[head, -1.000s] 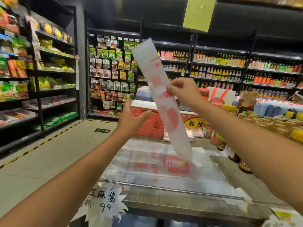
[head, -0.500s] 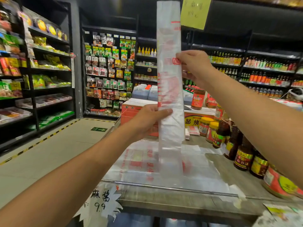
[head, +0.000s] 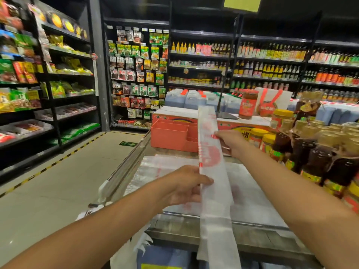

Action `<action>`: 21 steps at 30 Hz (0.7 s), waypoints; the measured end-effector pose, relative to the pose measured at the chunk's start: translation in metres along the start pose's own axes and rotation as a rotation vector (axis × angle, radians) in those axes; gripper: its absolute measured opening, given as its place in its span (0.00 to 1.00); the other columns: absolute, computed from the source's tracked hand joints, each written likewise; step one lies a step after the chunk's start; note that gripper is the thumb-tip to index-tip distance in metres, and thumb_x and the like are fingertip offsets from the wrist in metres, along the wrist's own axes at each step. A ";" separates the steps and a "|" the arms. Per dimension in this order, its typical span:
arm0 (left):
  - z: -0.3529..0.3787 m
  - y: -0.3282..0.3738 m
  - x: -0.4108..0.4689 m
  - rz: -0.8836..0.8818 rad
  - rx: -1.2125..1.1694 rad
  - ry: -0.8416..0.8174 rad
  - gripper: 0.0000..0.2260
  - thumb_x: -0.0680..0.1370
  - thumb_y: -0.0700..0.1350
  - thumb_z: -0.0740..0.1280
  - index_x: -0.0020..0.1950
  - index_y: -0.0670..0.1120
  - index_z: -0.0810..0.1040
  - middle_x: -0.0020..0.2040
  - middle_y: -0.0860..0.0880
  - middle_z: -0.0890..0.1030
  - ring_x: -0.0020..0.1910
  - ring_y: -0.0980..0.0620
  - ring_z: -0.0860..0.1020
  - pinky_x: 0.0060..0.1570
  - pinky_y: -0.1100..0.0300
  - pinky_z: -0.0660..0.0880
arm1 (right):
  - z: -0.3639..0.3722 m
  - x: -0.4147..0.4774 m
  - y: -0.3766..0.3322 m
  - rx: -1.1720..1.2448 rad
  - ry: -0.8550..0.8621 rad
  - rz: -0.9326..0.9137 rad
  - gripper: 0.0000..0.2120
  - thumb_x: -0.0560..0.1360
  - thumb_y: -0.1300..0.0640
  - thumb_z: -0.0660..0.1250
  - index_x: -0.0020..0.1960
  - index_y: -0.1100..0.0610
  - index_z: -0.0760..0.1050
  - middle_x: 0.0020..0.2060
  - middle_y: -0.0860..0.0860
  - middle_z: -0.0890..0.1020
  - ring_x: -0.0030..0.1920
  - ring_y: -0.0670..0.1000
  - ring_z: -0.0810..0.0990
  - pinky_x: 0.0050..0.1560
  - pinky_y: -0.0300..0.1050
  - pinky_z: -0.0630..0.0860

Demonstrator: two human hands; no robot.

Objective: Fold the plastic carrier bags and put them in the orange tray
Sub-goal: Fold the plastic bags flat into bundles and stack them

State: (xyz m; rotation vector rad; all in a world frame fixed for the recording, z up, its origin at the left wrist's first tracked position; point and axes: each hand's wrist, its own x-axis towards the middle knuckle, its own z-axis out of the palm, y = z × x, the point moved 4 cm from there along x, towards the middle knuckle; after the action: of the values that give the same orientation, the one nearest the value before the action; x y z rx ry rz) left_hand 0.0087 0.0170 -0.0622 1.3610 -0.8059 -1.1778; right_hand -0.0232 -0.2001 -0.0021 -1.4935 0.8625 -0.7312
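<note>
A white plastic carrier bag (head: 214,191) with red print is folded into one long narrow strip. It runs lengthwise from near the orange tray down past the table's front edge. My left hand (head: 186,186) grips its left edge near the middle. My right hand (head: 230,141) pinches its right edge higher up. More flat, clear carrier bags (head: 161,167) with red print lie spread on the table under the strip. The orange tray (head: 171,135), with dividers inside, stands at the back of the table, beyond both hands.
Jars and dark sauce bottles (head: 310,152) crowd the table's right side. A cardboard box (head: 174,114) and large jugs (head: 186,99) stand behind the tray. The table's metal front rail (head: 252,224) runs below my hands. Stocked shelves (head: 58,74) line the aisle on the left.
The strip was held upright high in the air; both hands have brought it down and tilted it over the table. My left hand now grips its edge.
</note>
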 end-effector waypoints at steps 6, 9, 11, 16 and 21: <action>-0.012 -0.035 0.007 -0.171 0.054 -0.025 0.14 0.80 0.34 0.67 0.65 0.40 0.79 0.58 0.43 0.86 0.59 0.45 0.84 0.60 0.48 0.81 | -0.006 0.005 0.068 -0.234 0.031 0.142 0.07 0.77 0.60 0.73 0.54 0.62 0.80 0.45 0.58 0.86 0.38 0.51 0.82 0.38 0.46 0.83; -0.014 -0.037 0.012 -0.201 -0.006 -0.023 0.13 0.80 0.33 0.67 0.64 0.39 0.80 0.58 0.42 0.85 0.57 0.46 0.84 0.59 0.49 0.81 | -0.010 0.005 0.065 -0.435 -0.016 0.094 0.10 0.76 0.55 0.73 0.53 0.61 0.81 0.49 0.57 0.86 0.47 0.54 0.84 0.49 0.51 0.84; -0.014 -0.037 0.013 -0.211 -0.067 -0.026 0.11 0.80 0.31 0.66 0.61 0.39 0.80 0.56 0.42 0.86 0.51 0.47 0.86 0.54 0.51 0.82 | -0.014 -0.002 0.054 -0.706 -0.058 -0.086 0.09 0.77 0.54 0.70 0.52 0.59 0.81 0.47 0.53 0.84 0.48 0.54 0.83 0.43 0.45 0.80; -0.013 -0.034 0.011 -0.209 -0.202 -0.065 0.14 0.80 0.30 0.65 0.65 0.36 0.77 0.58 0.38 0.85 0.55 0.44 0.85 0.56 0.49 0.81 | -0.030 -0.056 0.054 -1.234 -0.331 -0.666 0.21 0.77 0.56 0.68 0.69 0.47 0.75 0.65 0.46 0.77 0.62 0.46 0.75 0.63 0.47 0.75; -0.006 -0.021 0.002 -0.203 -0.288 -0.094 0.12 0.80 0.29 0.64 0.63 0.32 0.77 0.56 0.35 0.84 0.50 0.43 0.86 0.53 0.51 0.82 | -0.033 -0.112 0.063 -1.329 -0.339 -0.939 0.20 0.74 0.48 0.69 0.66 0.45 0.79 0.60 0.44 0.80 0.60 0.48 0.77 0.54 0.44 0.75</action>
State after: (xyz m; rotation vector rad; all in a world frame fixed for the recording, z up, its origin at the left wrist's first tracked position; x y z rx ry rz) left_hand 0.0112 0.0202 -0.0841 1.1743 -0.5454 -1.4648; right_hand -0.1165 -0.1244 -0.0572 -3.2086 0.2558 -0.4661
